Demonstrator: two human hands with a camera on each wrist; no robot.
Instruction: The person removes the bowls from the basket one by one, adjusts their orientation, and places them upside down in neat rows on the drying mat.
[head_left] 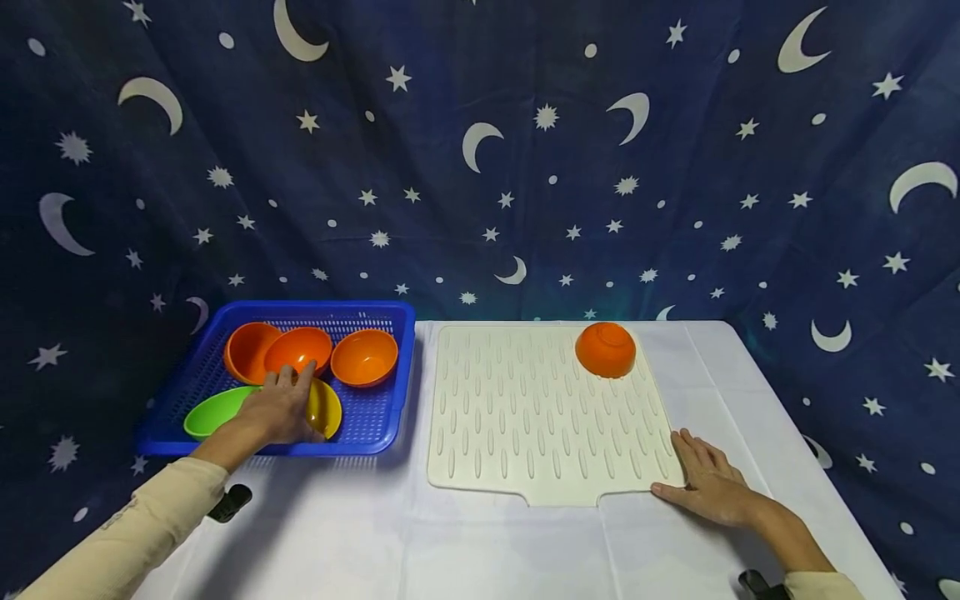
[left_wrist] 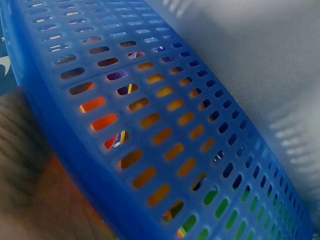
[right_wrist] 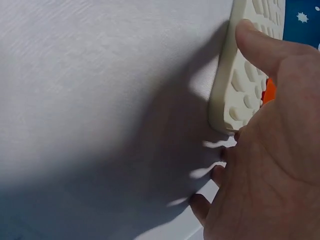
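My left hand [head_left: 279, 410] reaches over the near rim of a blue basket [head_left: 397, 412]. Its fingertips are at the near side of the middle orange bowl [head_left: 300, 343]; whether they grip it is hidden. Below the hand lie a green bowl [head_left: 213, 412] and a partly covered yellow bowl [head_left: 326, 410]. Two more orange bowls, one on the left [head_left: 243, 346] and one on the right [head_left: 365, 358], sit beside the middle one. My right hand [head_left: 712, 483] rests at the near right corner of a cream ridged mat [head_left: 540, 417], thumb on its edge, fingers extended along its side.
An upside-down orange bowl [head_left: 606, 350] stands at the mat's far right corner. White cloth [head_left: 480, 550] covers the table, and a dark blue curtain [head_left: 525, 150] with moons and stars hangs behind it. The basket's slotted wall [left_wrist: 165, 120] fills much of the left wrist view.
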